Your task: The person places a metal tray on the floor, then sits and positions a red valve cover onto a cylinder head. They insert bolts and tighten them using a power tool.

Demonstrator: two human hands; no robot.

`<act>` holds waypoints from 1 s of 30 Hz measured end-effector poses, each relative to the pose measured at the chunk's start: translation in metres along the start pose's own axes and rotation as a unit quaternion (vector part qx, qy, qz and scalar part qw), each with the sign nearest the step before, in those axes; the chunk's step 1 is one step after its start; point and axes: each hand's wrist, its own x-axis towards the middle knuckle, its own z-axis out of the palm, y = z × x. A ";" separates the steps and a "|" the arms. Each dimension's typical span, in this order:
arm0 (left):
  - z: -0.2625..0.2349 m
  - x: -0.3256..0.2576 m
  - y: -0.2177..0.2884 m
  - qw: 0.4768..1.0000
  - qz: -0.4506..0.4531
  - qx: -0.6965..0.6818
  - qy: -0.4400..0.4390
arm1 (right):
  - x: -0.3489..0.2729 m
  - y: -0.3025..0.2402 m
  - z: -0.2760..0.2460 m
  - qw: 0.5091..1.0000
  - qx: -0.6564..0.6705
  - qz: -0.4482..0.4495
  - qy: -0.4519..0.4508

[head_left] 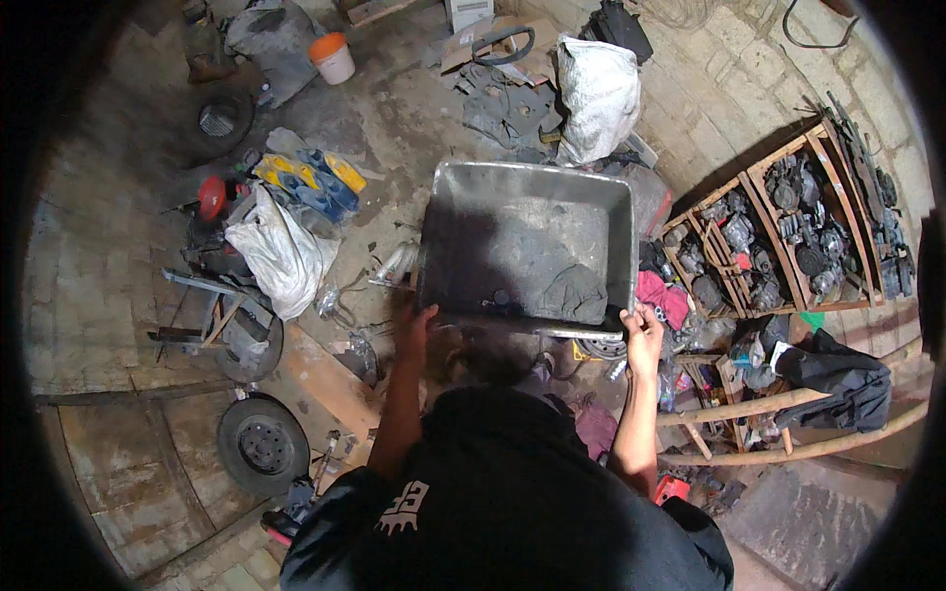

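A large grey metal tray [527,182] with raised walls is held in front of me above the cluttered floor. My left hand [415,327] grips its near left corner. My right hand [642,333] grips its near right corner. Inside the tray lie a crumpled grey rag [573,294] and a few small dark parts [498,300] near the front wall. My dark shirt fills the lower middle of the view.
A wooden rack [778,231] of engine parts stands at the right, with wooden poles [788,404] below it. A white sack [596,94] lies behind the tray, another white bag [279,251] at the left. A small wheel [263,443], an orange-lidded bucket [333,57] and scattered tools cover the floor.
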 end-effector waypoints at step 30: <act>-0.131 -0.015 -0.158 0.993 -0.112 0.022 0.000 | -0.040 0.178 0.062 0.968 -0.164 0.101 -0.162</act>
